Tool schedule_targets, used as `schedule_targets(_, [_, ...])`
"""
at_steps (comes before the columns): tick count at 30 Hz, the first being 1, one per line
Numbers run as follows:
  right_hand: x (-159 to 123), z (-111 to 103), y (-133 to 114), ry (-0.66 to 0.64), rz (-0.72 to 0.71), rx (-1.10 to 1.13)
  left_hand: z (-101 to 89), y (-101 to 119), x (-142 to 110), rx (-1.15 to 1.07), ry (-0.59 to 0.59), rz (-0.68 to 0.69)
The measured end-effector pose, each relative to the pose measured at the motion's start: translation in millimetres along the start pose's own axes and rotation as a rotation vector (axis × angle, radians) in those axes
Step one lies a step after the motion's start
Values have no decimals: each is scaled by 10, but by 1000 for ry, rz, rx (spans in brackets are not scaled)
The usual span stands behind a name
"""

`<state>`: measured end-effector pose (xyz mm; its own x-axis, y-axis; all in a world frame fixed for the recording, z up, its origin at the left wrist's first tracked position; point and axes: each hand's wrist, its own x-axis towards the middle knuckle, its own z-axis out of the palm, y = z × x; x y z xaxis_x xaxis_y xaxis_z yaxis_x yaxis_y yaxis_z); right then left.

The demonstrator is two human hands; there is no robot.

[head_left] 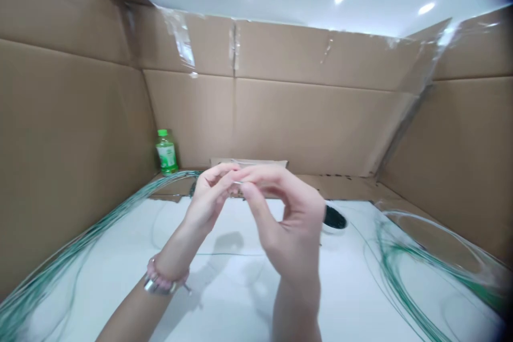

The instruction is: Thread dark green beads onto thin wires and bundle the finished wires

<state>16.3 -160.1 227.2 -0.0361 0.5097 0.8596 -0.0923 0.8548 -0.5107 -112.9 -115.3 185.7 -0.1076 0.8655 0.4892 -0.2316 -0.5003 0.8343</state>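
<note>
My left hand (210, 195) and my right hand (284, 208) meet in the middle of the view, raised above a white surface (344, 288). Their fingertips pinch a short, thin silvery wire (238, 183), and the fingers hide most of it. A loose bundle of green wire (68, 246) sweeps in from the lower left and ends behind my left hand. Another looped bundle of green wire (404, 262) lies at the right. A black object (334, 217), partly hidden, sits just beyond my right hand.
Brown cardboard walls (312, 128) surround the white surface on three sides, with clear tape along the upper folds. A green-capped plastic bottle (166, 152) stands in the far left corner. A flat brown packet (248, 162) lies behind my hands. A pink beaded bracelet (166, 272) circles my left wrist.
</note>
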Motion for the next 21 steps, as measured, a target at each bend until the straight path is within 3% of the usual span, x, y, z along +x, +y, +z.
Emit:
schedule_targets(3, [-20,40,-1,-21,-7,-57,-48,290,-146,-151,18,68])
schedule_targets(6, [-35,102,10,-47,-36,-79,-19,415,-245,-304,-37,88])
schedule_targets(21, [-85,220,5,-25,-121,-215,-21,470,-295,-334,-86,112])
